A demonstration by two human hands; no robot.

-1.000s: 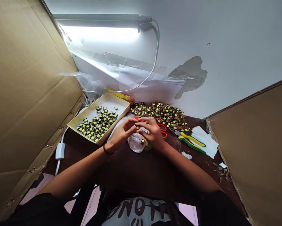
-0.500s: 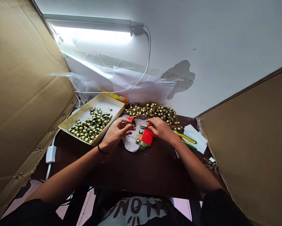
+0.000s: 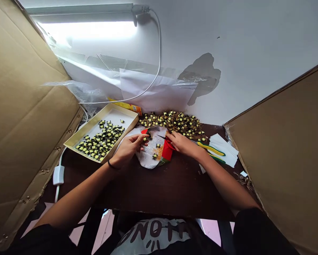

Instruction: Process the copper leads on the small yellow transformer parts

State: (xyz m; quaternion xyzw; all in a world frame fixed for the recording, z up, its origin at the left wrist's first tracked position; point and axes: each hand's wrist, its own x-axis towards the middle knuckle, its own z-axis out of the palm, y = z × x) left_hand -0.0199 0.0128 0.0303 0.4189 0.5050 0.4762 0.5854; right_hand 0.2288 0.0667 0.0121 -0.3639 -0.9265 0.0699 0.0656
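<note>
Between the thumb and fingers of my left hand [image 3: 130, 147] is a small black-and-yellow transformer [image 3: 145, 139]. My right hand [image 3: 184, 144] is wrapped round scissors [image 3: 162, 137], whose dark pointed blades reach left toward the transformer without touching it. Their handles look red but are mostly covered by my fingers. Below both hands lies an opened packet [image 3: 146, 161], silvery inside, with red and green outside. On it are copper-coloured wire clippings [image 3: 158, 153] and two loose transformers [image 3: 156, 150].
At left, a shallow box [image 3: 68, 144] holds many trimmed transformers. A heap of transformers with long copper wires [image 3: 174, 122] lies at the back. Yellow-green pliers [image 3: 213, 150] rest on white paper [image 3: 229, 156] at right. Cardboard walls [image 3: 289, 141] flank the dark table [image 3: 148, 191].
The scissors have turned slightly and their blades show more plainly. A yellow transformer body now shows at my left fingertips. The camera view has shifted a little.
</note>
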